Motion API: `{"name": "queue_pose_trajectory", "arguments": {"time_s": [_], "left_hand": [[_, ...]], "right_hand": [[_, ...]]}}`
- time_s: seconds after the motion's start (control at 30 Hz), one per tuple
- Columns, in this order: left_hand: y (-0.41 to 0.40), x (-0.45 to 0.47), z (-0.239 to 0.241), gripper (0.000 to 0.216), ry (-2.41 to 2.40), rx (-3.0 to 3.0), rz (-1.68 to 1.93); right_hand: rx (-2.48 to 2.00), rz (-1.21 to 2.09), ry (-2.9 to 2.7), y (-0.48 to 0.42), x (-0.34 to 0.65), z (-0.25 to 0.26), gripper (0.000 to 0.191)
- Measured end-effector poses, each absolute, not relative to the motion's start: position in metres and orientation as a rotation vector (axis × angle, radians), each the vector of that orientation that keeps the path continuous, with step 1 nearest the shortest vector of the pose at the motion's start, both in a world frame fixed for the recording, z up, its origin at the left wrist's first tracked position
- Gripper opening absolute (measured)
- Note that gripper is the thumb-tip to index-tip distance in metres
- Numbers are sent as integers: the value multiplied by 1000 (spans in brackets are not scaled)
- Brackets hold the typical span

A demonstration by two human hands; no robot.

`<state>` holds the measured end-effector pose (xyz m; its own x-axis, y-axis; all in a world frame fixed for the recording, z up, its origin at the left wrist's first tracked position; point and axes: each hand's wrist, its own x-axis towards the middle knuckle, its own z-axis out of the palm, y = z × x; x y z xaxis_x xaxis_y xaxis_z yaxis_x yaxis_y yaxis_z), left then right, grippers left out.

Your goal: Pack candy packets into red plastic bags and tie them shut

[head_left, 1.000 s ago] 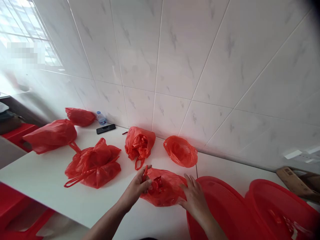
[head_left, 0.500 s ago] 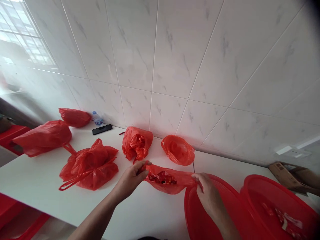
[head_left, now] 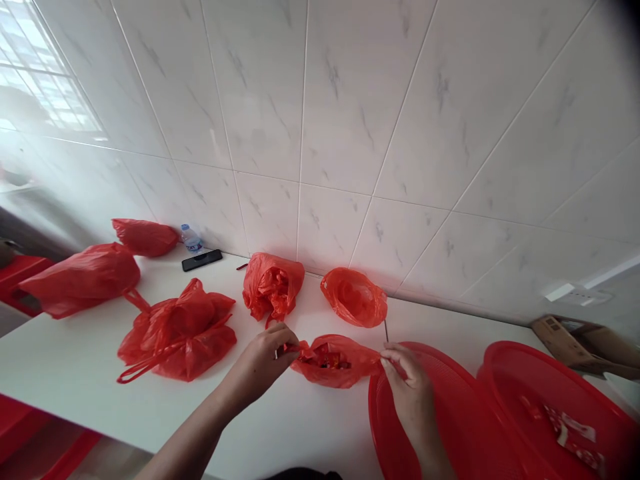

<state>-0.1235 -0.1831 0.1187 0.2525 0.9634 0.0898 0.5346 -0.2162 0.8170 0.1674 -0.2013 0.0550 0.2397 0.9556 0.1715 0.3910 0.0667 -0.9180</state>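
A red plastic bag (head_left: 336,379) lies on the white table between my hands, its mouth facing up and small red wrapped packets (head_left: 327,357) showing inside. My left hand (head_left: 273,353) pinches the bag's left end between thumb and fingers. At the right end, my right hand (head_left: 406,373) pinches the other corner, just over the rim of a red basket (head_left: 425,400). Behind the bag stands an open red bag (head_left: 354,298). To its left sits a crumpled red bag (head_left: 273,287) stuffed with more red plastic.
A knotted red bag (head_left: 180,333) and two more red bags, one nearer (head_left: 85,279) and one farther (head_left: 145,237), sit at left. By the wall are a water bottle (head_left: 191,239) and phone (head_left: 202,260). A second red basket (head_left: 540,387) holds packets; a cardboard box (head_left: 585,347) is behind.
My right hand has come slightly left, so the bag's stretched mouth is shorter and bunches more at the left end. The view has shifted a little. Both hands keep their pinch.
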Motion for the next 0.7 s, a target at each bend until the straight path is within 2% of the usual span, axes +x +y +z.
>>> {"name": "queue_pose_trajectory", "arguments": {"time_s": [0.13, 0.2, 0.33, 0.5, 0.6, 0.7], "left_hand": [[-185, -108, 127, 8, 1273, 1784, 790], [-187, -101, 128, 7, 1217, 1747, 783], [-191, -90, 121, 8, 1099, 1630, 768], [-193, -78, 101, 12, 954, 1456, 796], [-192, -75, 89, 21, 1039, 1571, 943], [-193, -74, 80, 26, 1107, 1829, 976]], "right_hand": [[-1065, 1400, -851, -202, 136, 61, 19], [-930, 1546, -708, -203, 123, 60, 24], [-1024, 1567, -844, -210, 107, 61, 43], [-1102, 1754, -1346, -214, 93, 65, 35], [-1212, 1665, -1299, -206, 85, 57, 47], [-1289, 1619, -1108, -200, 83, 43, 44]]}}
